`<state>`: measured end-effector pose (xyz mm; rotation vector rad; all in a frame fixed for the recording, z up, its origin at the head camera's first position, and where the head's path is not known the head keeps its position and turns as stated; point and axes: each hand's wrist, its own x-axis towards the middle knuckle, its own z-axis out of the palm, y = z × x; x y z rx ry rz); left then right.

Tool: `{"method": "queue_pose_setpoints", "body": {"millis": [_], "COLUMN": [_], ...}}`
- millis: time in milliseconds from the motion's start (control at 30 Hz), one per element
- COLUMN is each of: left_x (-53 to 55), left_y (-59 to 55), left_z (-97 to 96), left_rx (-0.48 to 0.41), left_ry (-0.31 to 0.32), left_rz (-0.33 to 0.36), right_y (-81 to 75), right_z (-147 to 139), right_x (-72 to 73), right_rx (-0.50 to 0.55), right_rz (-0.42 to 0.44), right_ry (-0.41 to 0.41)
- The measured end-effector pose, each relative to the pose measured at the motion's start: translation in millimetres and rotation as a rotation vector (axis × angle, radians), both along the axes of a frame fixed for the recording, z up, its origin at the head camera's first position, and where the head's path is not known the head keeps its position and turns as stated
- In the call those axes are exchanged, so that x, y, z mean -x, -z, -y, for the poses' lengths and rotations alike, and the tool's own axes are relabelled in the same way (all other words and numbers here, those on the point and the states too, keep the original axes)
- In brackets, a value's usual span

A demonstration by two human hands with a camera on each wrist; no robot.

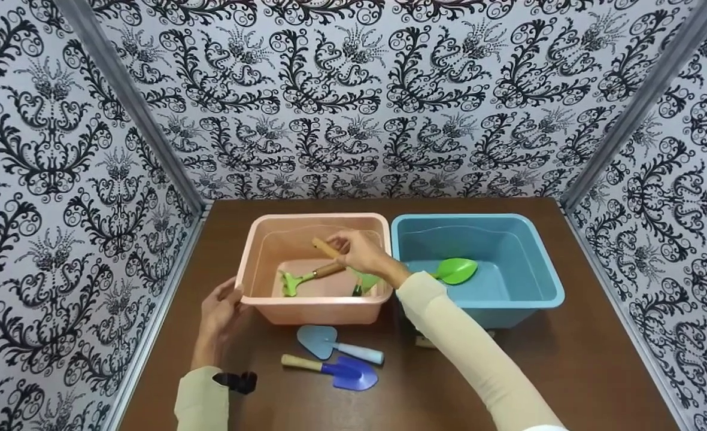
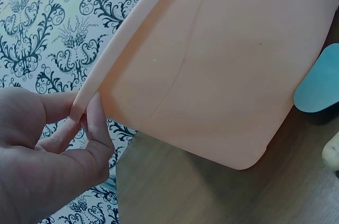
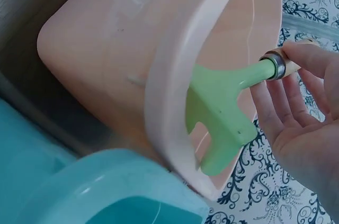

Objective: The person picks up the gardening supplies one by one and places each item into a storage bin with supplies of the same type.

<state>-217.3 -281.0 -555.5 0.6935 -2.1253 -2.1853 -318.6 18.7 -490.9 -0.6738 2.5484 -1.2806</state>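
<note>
My right hand [image 1: 362, 254] is over the peach tub [image 1: 323, 301], gripping the wooden handle [image 1: 326, 247] of a garden hand rake. The rake's light green pronged head [image 3: 222, 107] hangs just inside the tub's rim in the right wrist view. With thumb and fingers, my left hand [image 2: 63, 139] pinches the tub's rim at its near left corner. On the tub floor lies another green hand rake [image 1: 293, 282] with a brown handle. A dark-handled tool [image 1: 357, 288] shows near the front wall, partly hidden by the right hand's rake.
A blue tub [image 1: 479, 304] stands close beside the peach one, with a bright green trowel [image 1: 457, 270] inside. In front lie a light blue trowel [image 1: 317, 341] and a dark blue trowel [image 1: 353, 374] with a wooden handle. A beige object [image 1: 425, 342] shows partly beneath my right sleeve.
</note>
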Motion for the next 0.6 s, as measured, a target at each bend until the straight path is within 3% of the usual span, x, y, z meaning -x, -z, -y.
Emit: {"method": "queue_pose_setpoints", "body": {"millis": [200,433,600], "left_x": [0.6,0.5,0.6], "left_y": [0.5,0.4,-0.1], "left_z": [0.0,0.1,0.5], "left_rx": [-0.014,-0.031,0.004], "left_ry": [-0.004,-0.006,-0.002], "left_rz": [0.011,-0.002,0.004], "right_y": [5.2,16.0,22.5], "right_z": [8,10,8], "right_x": [-3.7,-8.7,-11.3], "right_rx": [-0.031,-0.077,-0.086], "right_rz": [0.029,-0.032,-0.049], "right_ry": [-0.028,-0.066,-0.072]}}
